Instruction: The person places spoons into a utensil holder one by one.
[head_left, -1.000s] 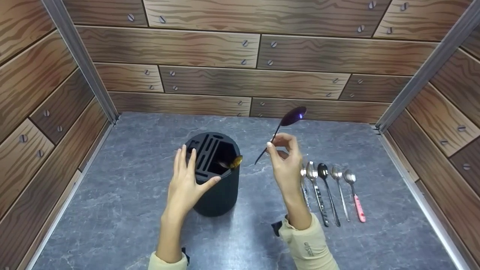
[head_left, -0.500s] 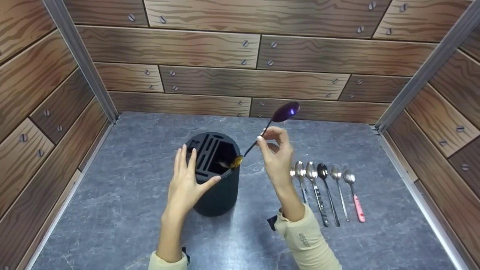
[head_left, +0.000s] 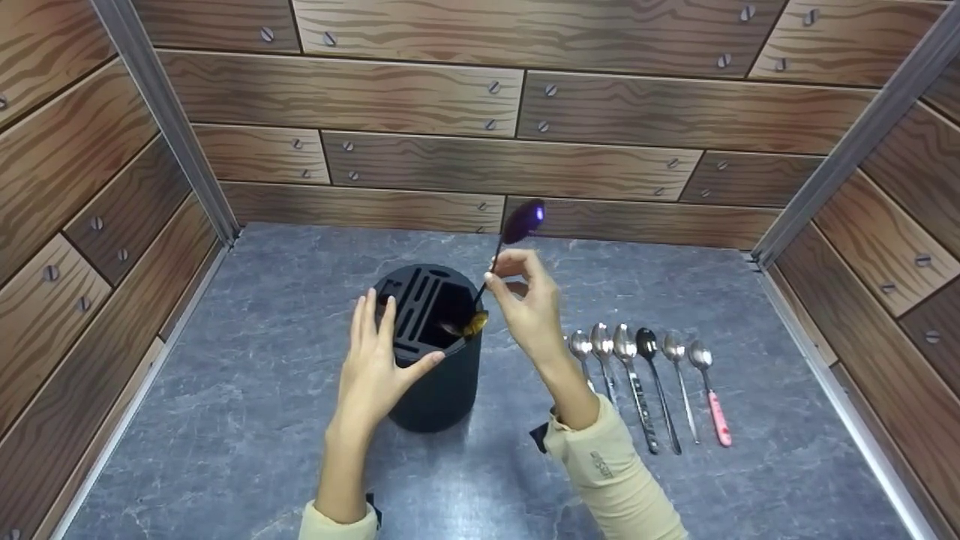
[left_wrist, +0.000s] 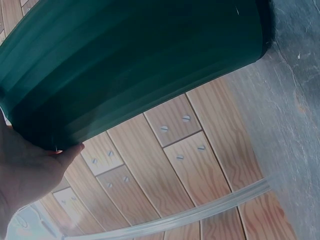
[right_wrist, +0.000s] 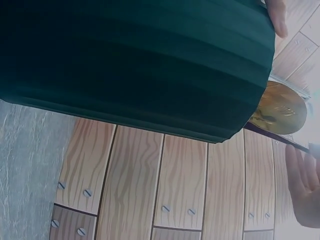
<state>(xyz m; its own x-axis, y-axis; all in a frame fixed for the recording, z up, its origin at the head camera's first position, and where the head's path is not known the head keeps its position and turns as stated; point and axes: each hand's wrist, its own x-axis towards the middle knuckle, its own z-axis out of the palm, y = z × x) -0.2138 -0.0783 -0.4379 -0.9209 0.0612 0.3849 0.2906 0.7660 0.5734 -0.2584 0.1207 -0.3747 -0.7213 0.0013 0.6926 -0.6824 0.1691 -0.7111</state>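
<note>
My right hand pinches a dark purple-black spoon by its thin handle, bowl upward. The handle's lower end goes into the large opening of a black ribbed utensil holder, beside a gold spoon that leans out over the rim. In the right wrist view the gold bowl sticks out past the rim, with the dark handle alongside. Fingers spread and straight, my left hand rests against the holder's left and near side. Its thumb touches the wall in the left wrist view.
Right of the holder, several spoons lie in a row on the grey marbled table, among them a black spoon and one with a pink handle. Wood-patterned walls with metal corner strips enclose the table on three sides.
My right hand has moved left with the dark spoon, bringing the handle's end from beside the holder into its opening. The spoon stands more upright. My left hand and the holder look unmoved.
</note>
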